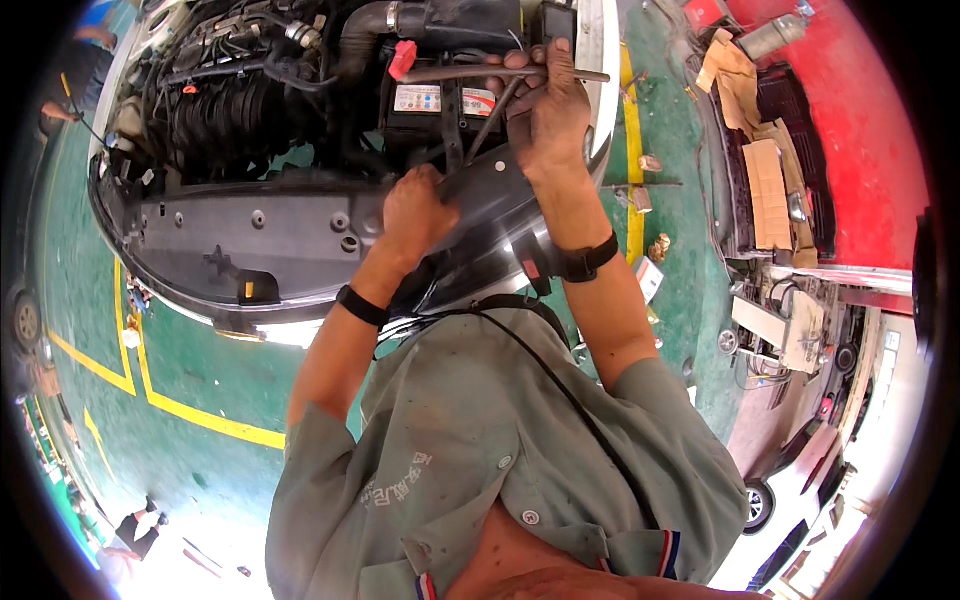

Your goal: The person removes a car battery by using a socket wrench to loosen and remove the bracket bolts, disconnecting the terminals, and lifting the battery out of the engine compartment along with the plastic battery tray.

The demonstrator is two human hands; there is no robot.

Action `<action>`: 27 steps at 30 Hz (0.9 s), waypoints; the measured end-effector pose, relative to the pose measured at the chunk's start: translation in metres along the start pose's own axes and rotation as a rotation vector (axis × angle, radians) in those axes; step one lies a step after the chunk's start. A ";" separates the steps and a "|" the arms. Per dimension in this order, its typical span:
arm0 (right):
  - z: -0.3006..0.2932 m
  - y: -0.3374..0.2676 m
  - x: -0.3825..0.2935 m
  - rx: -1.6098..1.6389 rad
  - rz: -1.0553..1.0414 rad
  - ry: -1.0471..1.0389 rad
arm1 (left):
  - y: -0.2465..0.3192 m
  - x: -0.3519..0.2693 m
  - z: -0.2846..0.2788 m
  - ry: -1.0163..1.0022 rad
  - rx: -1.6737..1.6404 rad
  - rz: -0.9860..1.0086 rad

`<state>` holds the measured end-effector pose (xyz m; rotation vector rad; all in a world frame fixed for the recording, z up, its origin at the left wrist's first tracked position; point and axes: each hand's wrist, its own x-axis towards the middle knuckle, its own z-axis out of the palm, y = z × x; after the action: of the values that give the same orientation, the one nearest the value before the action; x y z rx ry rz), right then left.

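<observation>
My right hand (553, 112) grips a metal T-handle wrench (442, 74). Its crossbar runs sideways across the picture, and its shaft (491, 124) slants down towards the front of the engine bay. Below the crossbar sits the car battery (405, 124), which bears a printed label. A dark hold-down bracket (451, 120) crosses the battery, and a red terminal cover (403, 60) shows by the bar's left end. My left hand (421, 206), slightly blurred, is curled over the rear edge of the black front panel (300, 214), near the bracket's lower end. Its fingertips are hidden.
The intake manifold (232, 109) and an air duct (364, 34) fill the bay's left and back. Another person's hand (58, 112) is at the far left. Cardboard (766, 195) lies at the right on the green floor (210, 360), beside a red surface (862, 142).
</observation>
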<state>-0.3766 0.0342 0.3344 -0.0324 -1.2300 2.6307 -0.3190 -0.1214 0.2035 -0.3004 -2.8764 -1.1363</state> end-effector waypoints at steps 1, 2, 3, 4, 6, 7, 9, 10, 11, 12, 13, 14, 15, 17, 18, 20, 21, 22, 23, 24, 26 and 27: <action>0.002 -0.002 -0.005 -0.007 0.037 -0.022 | -0.002 -0.001 0.002 -0.016 -0.006 -0.017; 0.003 -0.003 -0.009 -0.014 0.075 -0.045 | -0.004 -0.001 0.003 -0.006 -0.006 -0.009; 0.004 -0.005 -0.011 -0.018 0.111 -0.067 | -0.004 0.000 0.003 0.004 -0.005 0.002; 0.003 -0.008 -0.011 -0.022 0.168 -0.124 | -0.005 -0.001 0.003 0.013 -0.004 0.013; 0.001 -0.007 -0.006 -0.089 0.238 -0.182 | -0.002 -0.002 0.003 0.033 -0.015 0.008; 0.000 -0.008 -0.001 -0.123 0.267 -0.213 | 0.000 0.000 0.002 0.045 -0.021 0.012; -0.005 -0.021 0.016 -0.195 0.461 -0.424 | 0.002 0.002 0.001 0.016 -0.020 0.015; -0.003 -0.027 0.021 -0.226 0.559 -0.531 | 0.001 0.003 -0.001 0.002 -0.015 0.016; 0.003 -0.032 0.023 -0.392 0.544 -0.488 | 0.000 0.004 0.000 0.014 -0.016 0.025; 0.015 -0.039 0.024 -0.554 0.530 -0.447 | -0.002 0.004 0.001 0.028 -0.015 0.029; 0.026 -0.045 0.026 -0.716 0.513 -0.404 | -0.004 0.003 0.000 0.043 -0.014 0.032; 0.035 -0.051 0.024 -0.935 0.443 -0.424 | -0.005 0.003 -0.001 0.027 -0.016 0.014; 0.040 -0.056 0.023 -1.034 0.435 -0.445 | -0.004 0.004 0.000 0.011 -0.025 0.001; 0.049 -0.063 0.022 -1.229 0.417 -0.487 | 0.000 0.007 0.000 -0.006 -0.026 0.012; 0.056 -0.064 0.029 -1.393 0.420 -0.655 | 0.004 0.009 -0.004 -0.005 -0.014 0.028; 0.070 -0.050 0.041 -1.729 0.307 -0.978 | 0.020 0.015 -0.006 0.086 -0.054 0.137; 0.078 -0.042 0.045 -1.890 0.237 -1.146 | 0.032 0.019 -0.007 0.186 -0.102 0.221; 0.081 -0.041 0.045 -1.846 -0.082 -1.415 | 0.046 0.024 -0.013 0.283 -0.152 0.313; 0.086 -0.040 0.036 -1.926 -0.223 -1.513 | 0.060 0.027 -0.024 0.274 -0.363 0.331; 0.094 -0.042 0.025 -1.967 -0.349 -1.537 | 0.076 0.029 -0.042 0.277 -0.570 0.337; 0.104 -0.043 0.016 -2.002 -0.503 -1.552 | 0.056 0.053 -0.018 0.121 -0.763 0.280; 0.104 -0.040 0.016 -1.998 -0.529 -1.543 | 0.043 0.062 0.005 0.192 -0.744 0.342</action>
<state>-0.3962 -0.0157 0.4330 1.6395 -2.7604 -0.2590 -0.3716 -0.0768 0.2352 -0.6230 -2.0219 -1.9617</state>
